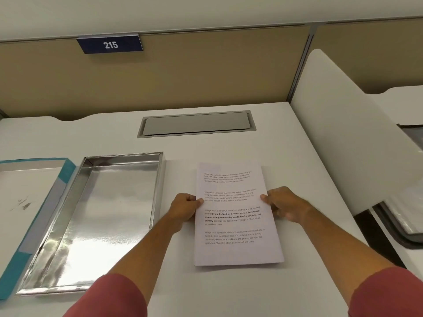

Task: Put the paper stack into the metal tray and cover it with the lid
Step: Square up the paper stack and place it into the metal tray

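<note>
A flat stack of white paper point(238, 216) is seen lying on a smooth white desk point(297, 156). Four small blocks of dark print are seen on the top sheet, and its corners are square. The stack is thin, and a little shadow is seen under its near edge.

To the left of the stack, just beside it, a shiny metal tray point(96, 225) is set on the desk. It is a long rectangle with low straight walls, and light is bounced off its silver bottom like a mirror. Nothing is seen inside it. Further left, touching or almost touching the tray, the lid point(29, 202) is laid upside down. Its rim is teal and its inside is pale, with a few dark scuff marks.

Both arms are stretched forward, with red sleeves at the near edge of the view. The left edge of the stack is pinched by the left hand point(185, 208), thumb on top and fingers curled beneath. The right edge is gripped the same way by the right hand point(283, 205).

Bare desk is left in front of the stack and behind it, up to a grey flap point(196, 123) set into the desk. A white divider point(343, 138) is stood close on the right. A blue sign marked 215 point(109, 44) is hung on the tan wall.
</note>
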The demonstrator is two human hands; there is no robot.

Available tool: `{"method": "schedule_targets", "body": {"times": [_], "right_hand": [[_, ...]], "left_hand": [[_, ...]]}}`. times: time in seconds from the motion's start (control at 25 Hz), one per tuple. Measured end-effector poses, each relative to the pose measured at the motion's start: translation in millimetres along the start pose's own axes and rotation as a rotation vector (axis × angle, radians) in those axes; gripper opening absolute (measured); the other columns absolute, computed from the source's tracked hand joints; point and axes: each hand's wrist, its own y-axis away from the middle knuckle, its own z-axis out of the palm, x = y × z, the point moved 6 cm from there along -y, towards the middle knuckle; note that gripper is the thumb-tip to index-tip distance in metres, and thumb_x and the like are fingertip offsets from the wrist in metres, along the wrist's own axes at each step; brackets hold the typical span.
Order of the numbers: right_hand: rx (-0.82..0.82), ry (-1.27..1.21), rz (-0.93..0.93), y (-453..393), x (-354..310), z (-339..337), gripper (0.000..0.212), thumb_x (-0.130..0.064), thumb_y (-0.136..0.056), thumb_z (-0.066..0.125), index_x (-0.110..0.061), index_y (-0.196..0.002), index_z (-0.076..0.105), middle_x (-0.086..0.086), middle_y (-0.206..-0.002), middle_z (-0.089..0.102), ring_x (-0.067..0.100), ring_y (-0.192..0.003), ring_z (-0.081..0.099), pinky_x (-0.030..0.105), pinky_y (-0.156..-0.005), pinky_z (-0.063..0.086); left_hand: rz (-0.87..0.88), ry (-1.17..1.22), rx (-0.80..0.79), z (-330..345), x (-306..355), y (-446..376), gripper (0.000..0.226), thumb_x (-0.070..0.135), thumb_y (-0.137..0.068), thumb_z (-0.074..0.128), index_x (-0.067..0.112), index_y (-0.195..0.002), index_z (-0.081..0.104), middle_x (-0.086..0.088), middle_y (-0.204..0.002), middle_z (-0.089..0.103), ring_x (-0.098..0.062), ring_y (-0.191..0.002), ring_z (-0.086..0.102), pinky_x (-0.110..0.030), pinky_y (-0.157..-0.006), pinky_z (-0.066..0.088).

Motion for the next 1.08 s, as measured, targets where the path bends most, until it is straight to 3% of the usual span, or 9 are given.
{"method": "schedule_targets", "body": {"times": [0.12, 0.24, 0.48, 0.64, 0.84, 1.08], "right_hand": [[-0.006, 0.005, -0.137, 7, -22, -2, 0.014, -0.007, -0.093, 0.059, 0.0, -0.103, 0.065, 0.013, -0.097, 0.072, 0.023, -0.082, 0.069, 0.032, -0.066, 0.055], [0.035, -0.013, -0.353, 27, -63, -10, 0.017, -0.003, -0.093, 0.058, -0.003, -0.109, 0.062, 0.011, -0.094, 0.069, 0.024, -0.084, 0.069, 0.033, -0.069, 0.056], [0.049, -0.019, -0.732, 66, -105, -15, 0.015, -0.003, -0.091, 0.061, -0.006, -0.105, 0.059, 0.015, -0.107, 0.069, 0.026, -0.098, 0.068, 0.035, -0.084, 0.057], [0.041, -0.005, -0.758, 68, -92, -16, 0.017, -0.005, -0.09, 0.063, -0.005, -0.106, 0.059, 0.012, -0.108, 0.07, 0.027, -0.103, 0.067, 0.038, -0.09, 0.056], [0.019, 0.025, -0.75, 68, -90, -15, 0.029, -0.005, -0.089, 0.064, -0.011, -0.117, 0.062, 0.006, -0.114, 0.07, 0.024, -0.106, 0.066, 0.036, -0.092, 0.054], [0.028, 0.052, -0.748, 66, -87, -15, 0.029, -0.006, -0.088, 0.066, -0.014, -0.116, 0.063, 0.005, -0.112, 0.071, 0.023, -0.105, 0.067, 0.035, -0.092, 0.054]], "left_hand": [[0.101, 0.007, 0.016, -7, 22, 10, 0.022, 0.015, -0.089, 0.065, 0.001, -0.106, 0.062, -0.014, -0.106, 0.072, -0.027, -0.093, 0.072, -0.044, -0.08, 0.06], [0.299, 0.012, 0.057, -18, 61, 29, 0.019, 0.015, -0.09, 0.064, 0.005, -0.105, 0.058, -0.013, -0.103, 0.07, -0.027, -0.096, 0.071, -0.046, -0.082, 0.059], [0.657, -0.082, 0.209, -38, 115, 75, 0.015, 0.015, -0.09, 0.064, 0.01, -0.103, 0.058, -0.003, -0.101, 0.069, -0.017, -0.094, 0.067, -0.03, -0.081, 0.057], [0.704, -0.178, 0.237, -38, 108, 85, 0.016, 0.015, -0.088, 0.066, 0.013, -0.102, 0.059, 0.0, -0.101, 0.069, -0.011, -0.09, 0.067, -0.021, -0.08, 0.054], [0.744, -0.167, 0.203, -34, 114, 88, 0.023, 0.016, -0.09, 0.063, 0.022, -0.112, 0.056, 0.005, -0.109, 0.067, -0.014, -0.096, 0.065, -0.026, -0.085, 0.052], [0.735, -0.139, 0.229, -33, 107, 85, 0.021, 0.009, -0.089, 0.064, 0.012, -0.109, 0.063, 0.0, -0.105, 0.069, -0.017, -0.093, 0.066, -0.031, -0.089, 0.055]]}}
